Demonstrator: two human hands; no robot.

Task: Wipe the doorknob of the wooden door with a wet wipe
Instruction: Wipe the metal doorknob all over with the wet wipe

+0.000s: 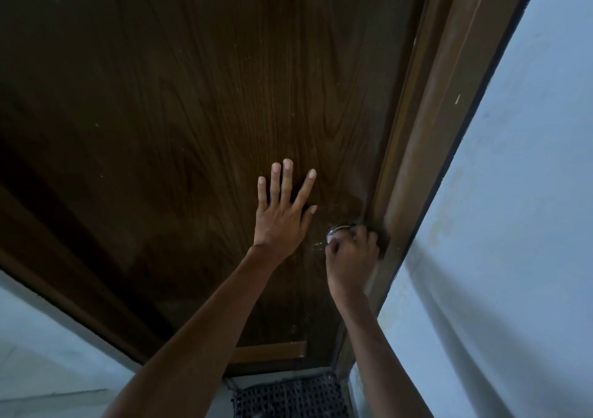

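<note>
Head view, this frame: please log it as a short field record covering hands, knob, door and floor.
left hand: flat on the dark brown wooden door, fingers spread
right hand: closed grip over the round silver metal doorknob
wet wipe: not clearly visible; may be hidden under the grip
door frame: brown, right of the knob
floor: black perforated mat at the door's foot

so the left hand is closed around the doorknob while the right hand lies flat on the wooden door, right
Not quite: the hands are swapped. The head view shows the right hand closed around the doorknob, while the left hand lies flat, fingers spread, on the wooden door.
</note>
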